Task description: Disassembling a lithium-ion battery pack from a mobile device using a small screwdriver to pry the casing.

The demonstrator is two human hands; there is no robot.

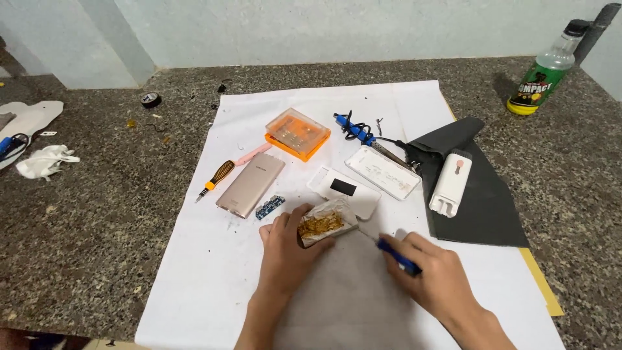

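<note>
Foil-wrapped block [326, 223], crinkled silver with amber-gold patches on its top face, sits low centre on the white paper sheet [214, 279], pinned by the left hand [289, 249]: fingers curled over its near and left edges, thumb along the front, so it stays put while being worked on. Right hand [433, 272] is closed around a blue-handled tool [400, 257], its thin tip angled toward the block's right edge; looks like prying or scraping at the wrap, though I can't tell if the tip touches. Paper acts as a work mat, keeping small parts off the speckled stone table [91, 214]. Just beyond the block: white rectangular casing [343, 191] with a dark window, and a second white shell [382, 172] lying flat, apparently opened halves. Left of those, a small blue circuit board [269, 207] beside a gold metal case [251, 185], then an orange-and-black screwdriver [216, 180] laid at the sheet's edge. Orange bit box [297, 134], clear lid shut, holds rows of bits. Blue soldering iron [353, 128] lies behind with its cord trailing right. Black mat [483, 207] carries a white cylindrical gadget [450, 183]. Far right corner, a clear bottle [543, 71], dark cap on, contents unclear. Far left, crumpled white rag [44, 162]; tape roll [151, 100] near the wall.
</note>
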